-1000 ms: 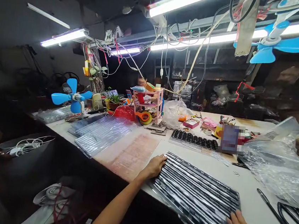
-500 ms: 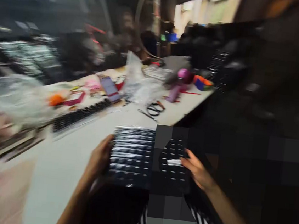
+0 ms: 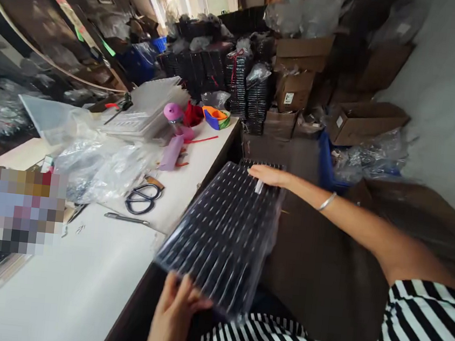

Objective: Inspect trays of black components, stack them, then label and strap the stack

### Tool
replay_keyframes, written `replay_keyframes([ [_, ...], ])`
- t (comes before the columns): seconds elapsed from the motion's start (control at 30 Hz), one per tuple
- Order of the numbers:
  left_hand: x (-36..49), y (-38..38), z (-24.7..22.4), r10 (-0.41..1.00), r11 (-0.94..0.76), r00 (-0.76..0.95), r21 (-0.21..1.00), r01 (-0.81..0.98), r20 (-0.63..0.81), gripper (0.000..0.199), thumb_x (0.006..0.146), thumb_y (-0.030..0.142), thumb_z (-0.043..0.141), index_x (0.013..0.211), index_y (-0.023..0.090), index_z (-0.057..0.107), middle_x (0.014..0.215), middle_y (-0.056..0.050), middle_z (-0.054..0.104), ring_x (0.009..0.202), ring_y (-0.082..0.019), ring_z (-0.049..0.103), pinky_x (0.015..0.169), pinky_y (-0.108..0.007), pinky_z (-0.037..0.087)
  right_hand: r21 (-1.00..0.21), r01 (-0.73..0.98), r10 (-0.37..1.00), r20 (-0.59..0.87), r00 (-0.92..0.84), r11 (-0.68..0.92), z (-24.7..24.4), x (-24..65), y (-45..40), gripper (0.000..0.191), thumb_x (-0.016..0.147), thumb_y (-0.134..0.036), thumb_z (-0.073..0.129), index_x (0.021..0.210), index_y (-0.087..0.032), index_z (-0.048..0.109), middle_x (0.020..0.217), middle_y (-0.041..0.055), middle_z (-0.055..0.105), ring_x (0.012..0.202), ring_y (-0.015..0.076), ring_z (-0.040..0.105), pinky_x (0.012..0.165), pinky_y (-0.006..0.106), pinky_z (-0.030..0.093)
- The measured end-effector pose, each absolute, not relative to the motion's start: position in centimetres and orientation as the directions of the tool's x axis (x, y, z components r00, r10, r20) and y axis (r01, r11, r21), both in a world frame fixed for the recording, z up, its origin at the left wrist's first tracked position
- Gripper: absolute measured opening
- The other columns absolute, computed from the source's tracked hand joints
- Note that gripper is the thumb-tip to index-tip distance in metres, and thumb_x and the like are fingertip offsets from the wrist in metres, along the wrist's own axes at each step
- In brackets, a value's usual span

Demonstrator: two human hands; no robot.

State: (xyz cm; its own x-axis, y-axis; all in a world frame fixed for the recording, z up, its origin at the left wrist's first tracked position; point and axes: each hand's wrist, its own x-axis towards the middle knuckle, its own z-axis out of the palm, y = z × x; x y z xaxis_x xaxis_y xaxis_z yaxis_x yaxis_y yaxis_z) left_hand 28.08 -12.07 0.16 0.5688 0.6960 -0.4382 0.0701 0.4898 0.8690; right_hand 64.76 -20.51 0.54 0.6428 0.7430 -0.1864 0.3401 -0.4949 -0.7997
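A black tray (image 3: pixel 217 229) with rows of small slots and a clear plastic edge is tilted beside the table's right edge, above the floor. My left hand (image 3: pixel 179 301) grips its near edge, fingers curled over the rim. At the far end, my right hand (image 3: pixel 265 175) is closed on the tray near a white label (image 3: pixel 259 186); part of its grip is hidden. Another dark slotted edge shows just behind the right hand, and I cannot tell whether it is a separate tray.
On the white table (image 3: pixel 90 275) lie black-handled scissors (image 3: pixel 143 198), a pen (image 3: pixel 127 218), clear plastic bags (image 3: pixel 98 162) and a pink bottle (image 3: pixel 174 115). Stacked black trays (image 3: pixel 239 82), cardboard boxes (image 3: pixel 366 123) and a blue crate (image 3: pixel 328 162) stand beyond.
My view has swung right, away from the table. The tray has turned lengthwise beside the table edge, with my right hand now reaching to its far end.
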Motion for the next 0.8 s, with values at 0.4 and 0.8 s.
replay_keyframes([
  [0.4, 41.9, -13.9, -7.6, 0.46, 0.442, 0.615, 0.766, 0.467, -0.64, 0.058, 0.062, 0.075, 0.055, 0.062, 0.017, 0.048, 0.054, -0.007, 0.061, 0.046, -0.02, 0.061, 0.046, -0.03, 0.049, -0.497, 0.457, 0.522, 0.01, 0.853, -0.737, -5.5, 73.5, -18.6, 0.037, 0.091, -0.043, 0.043, 0.108, -0.015, 0.059, 0.123, 0.0122, 0.053, 0.118, 0.0286, 0.045, 0.101, 0.055, 0.024],
  [0.8, 49.2, -3.2, -5.4, 0.413, -0.584, 0.905, 0.733, 0.349, -0.101, 0.06, 0.08, 0.054, 0.049, 0.127, 0.016, 0.047, 0.139, -0.014, 0.043, 0.133, -0.03, 0.031, 0.111, -0.045, 0.022, -0.863, -0.036, 0.051, -0.071, 0.996, -0.504, -9.6, 61.7, -25.1, 0.083, 0.085, -0.056, 0.039, 0.144, -0.005, 0.013, 0.149, 0.0242, 0.018, 0.138, 0.0324, 0.018, 0.109, 0.051, 0.019],
])
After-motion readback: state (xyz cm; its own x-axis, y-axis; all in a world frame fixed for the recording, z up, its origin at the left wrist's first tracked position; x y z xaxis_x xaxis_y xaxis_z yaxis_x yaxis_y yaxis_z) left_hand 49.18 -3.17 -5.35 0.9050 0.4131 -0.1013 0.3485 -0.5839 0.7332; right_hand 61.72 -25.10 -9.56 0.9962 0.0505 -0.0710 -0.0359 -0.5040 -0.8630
